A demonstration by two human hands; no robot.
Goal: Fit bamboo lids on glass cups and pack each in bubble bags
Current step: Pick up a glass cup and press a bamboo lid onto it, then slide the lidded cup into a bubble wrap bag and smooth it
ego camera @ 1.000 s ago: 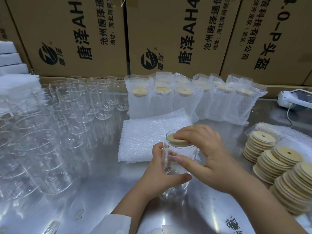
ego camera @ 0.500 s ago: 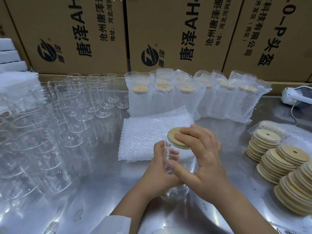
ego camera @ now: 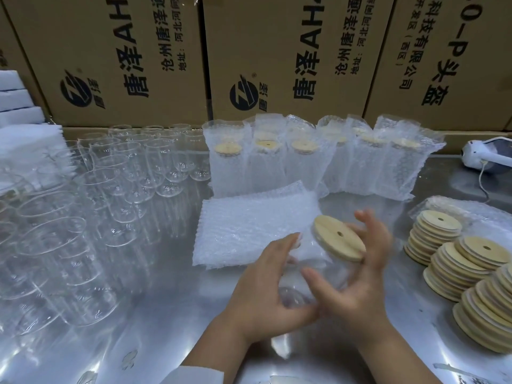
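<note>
Left hand (ego camera: 263, 289) grips the tilted glass cup (ego camera: 297, 275), bamboo lid (ego camera: 339, 238) pointing up and away; right hand (ego camera: 363, 284) (blurred) seems spread loose beside the lid; bubble bags (ego camera: 249, 223) lie flat just beyond, nearer the left

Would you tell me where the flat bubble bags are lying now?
Head view, table centre: the flat bubble bags lie before the packed cups, right of the empty glasses.

Left hand (ego camera: 266, 289) grips tilted glass cup (ego camera: 313, 256), bamboo lid (ego camera: 339, 238) on it, just in front of flat bubble bags (ego camera: 249, 223); right hand (ego camera: 357, 284) spread beside lid, blurred.
</note>
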